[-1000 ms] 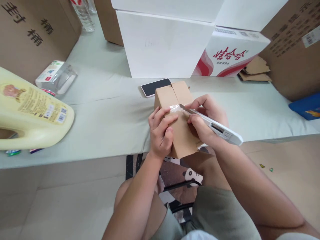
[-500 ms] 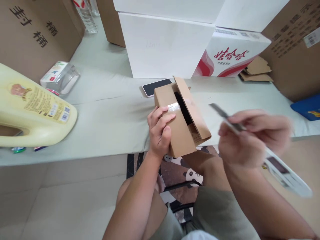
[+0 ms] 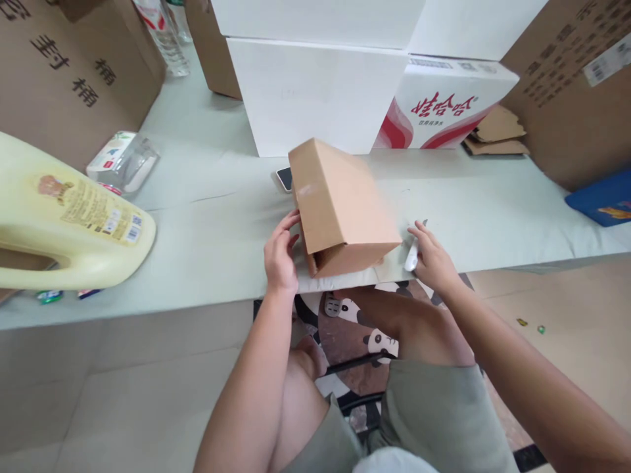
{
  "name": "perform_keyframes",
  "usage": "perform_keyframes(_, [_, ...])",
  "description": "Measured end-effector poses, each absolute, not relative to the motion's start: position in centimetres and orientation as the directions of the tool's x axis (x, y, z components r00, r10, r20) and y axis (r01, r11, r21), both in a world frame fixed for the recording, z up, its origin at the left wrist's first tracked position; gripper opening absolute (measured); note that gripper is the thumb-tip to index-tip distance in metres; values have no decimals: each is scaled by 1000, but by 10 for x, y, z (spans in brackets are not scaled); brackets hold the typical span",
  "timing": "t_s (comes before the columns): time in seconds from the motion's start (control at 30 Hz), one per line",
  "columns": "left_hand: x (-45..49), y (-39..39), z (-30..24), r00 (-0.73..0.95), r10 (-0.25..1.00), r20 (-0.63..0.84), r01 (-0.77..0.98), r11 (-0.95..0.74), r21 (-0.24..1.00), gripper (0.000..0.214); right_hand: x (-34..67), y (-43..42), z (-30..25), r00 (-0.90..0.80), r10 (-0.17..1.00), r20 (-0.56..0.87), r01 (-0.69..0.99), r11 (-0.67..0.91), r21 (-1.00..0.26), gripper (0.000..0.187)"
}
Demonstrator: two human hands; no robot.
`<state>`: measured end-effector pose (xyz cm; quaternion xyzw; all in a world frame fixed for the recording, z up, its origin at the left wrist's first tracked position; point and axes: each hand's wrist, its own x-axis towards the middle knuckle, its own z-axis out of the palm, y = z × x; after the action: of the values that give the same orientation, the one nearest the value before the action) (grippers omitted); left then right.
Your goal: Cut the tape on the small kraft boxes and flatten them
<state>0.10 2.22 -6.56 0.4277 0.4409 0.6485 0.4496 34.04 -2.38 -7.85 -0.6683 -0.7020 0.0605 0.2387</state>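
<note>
A brown cardboard box sits tilted near the table's front edge, its gap turned toward the lower left. Against its left side are the fingertips of my left hand, with thumb and fingers apart; I see no grip around the box. To the right of the box, low over the tabletop, my right hand has its fingers over a white-handled utility knife. The handle shows left of the fingers and a bit of grey tip sticks out beyond them. Part of a phone shows behind the box.
White cartons and a red-and-white carton stand behind. A yellow jug and a clear plastic package are at left. Flattened cardboard and a blue packet lie right. My legs are below the table edge.
The box has turned over, so its flap and opening no longer face up. My right hand has brought the utility knife down to the tabletop. My left hand has loosened from the box.
</note>
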Motion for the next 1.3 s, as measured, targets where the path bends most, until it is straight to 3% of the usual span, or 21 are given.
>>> perform_keyframes(0.1, [2,23,-61,-207,974,-89,-393,0,919,48,335,-24,-76,-14,968,249,907,117,-403,58])
perform_keyframes(0.27, [3,22,-59,-94,995,16,-232,-37,972,49,308,-31,-61,-104,954,280,745,261,-613,61])
perform_keyframes(0.37, [3,22,-60,-64,998,-11,-220,-3,976,57,292,-29,-52,-31,973,228,608,200,-769,57])
perform_keyframes(0.53, [4,22,-56,-33,999,-11,-194,5,981,44,270,-15,-47,130,986,106,412,44,-910,52])
perform_keyframes(0.67, [6,22,-52,-152,988,-6,-352,-48,935,42,257,-12,-43,104,994,40,333,3,-943,53])
perform_keyframes(0.77, [5,23,-53,-199,980,1,-403,-82,912,43,251,-14,-41,140,988,62,363,7,-932,57])
perform_keyframes(1.0, [3,17,-54,-207,973,103,-214,-148,965,49,254,-23,-55,285,948,143,356,34,-934,73])
perform_keyframes(1.2, [0,14,-50,-306,945,115,-127,-160,979,42,249,-21,-57,293,947,131,362,17,-932,72])
perform_keyframes(1.3, [-5,12,-47,-378,917,125,-120,-182,976,41,241,-16,-55,293,943,158,316,60,-947,62])
